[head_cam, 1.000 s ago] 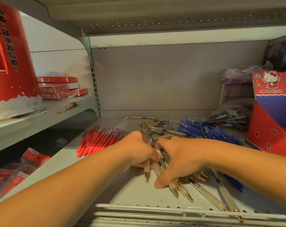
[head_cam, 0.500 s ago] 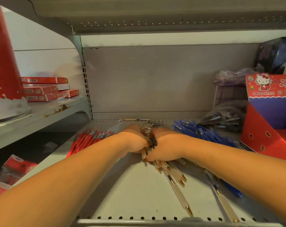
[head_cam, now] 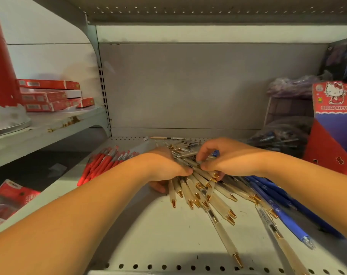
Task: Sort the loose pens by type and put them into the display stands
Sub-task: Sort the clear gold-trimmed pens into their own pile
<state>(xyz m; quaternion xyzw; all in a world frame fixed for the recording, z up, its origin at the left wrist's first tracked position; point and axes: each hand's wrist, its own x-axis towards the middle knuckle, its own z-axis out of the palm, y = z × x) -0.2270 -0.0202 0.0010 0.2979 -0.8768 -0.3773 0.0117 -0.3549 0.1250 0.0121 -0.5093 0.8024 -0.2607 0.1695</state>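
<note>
A pile of clear pens with gold tips [head_cam: 196, 192] lies in the middle of the grey shelf [head_cam: 168, 235], tips fanned toward me. My left hand [head_cam: 166, 165] grips a bundle of these pens from the left. My right hand [head_cam: 220, 157] presses on the same bundle from the right, fingers curled over the barrels. Red pens [head_cam: 103, 163] lie in a heap at the left, partly behind my left forearm. Blue pens [head_cam: 276, 205] lie at the right, under my right forearm. A red Hello Kitty display stand [head_cam: 335, 124] is at the far right.
Bags of pens [head_cam: 278, 137] sit behind the stand at the back right. Flat red boxes [head_cam: 49, 95] are stacked on the neighbouring shelf at left. Red packets [head_cam: 8, 199] lie lower left. One pen [head_cam: 166, 138] rests against the back wall. The shelf front edge [head_cam: 188, 267] is perforated.
Both hands have moved away from me toward the back of the pile, still holding the gold-tipped pens. The view has tilted so more of the shelf front shows.
</note>
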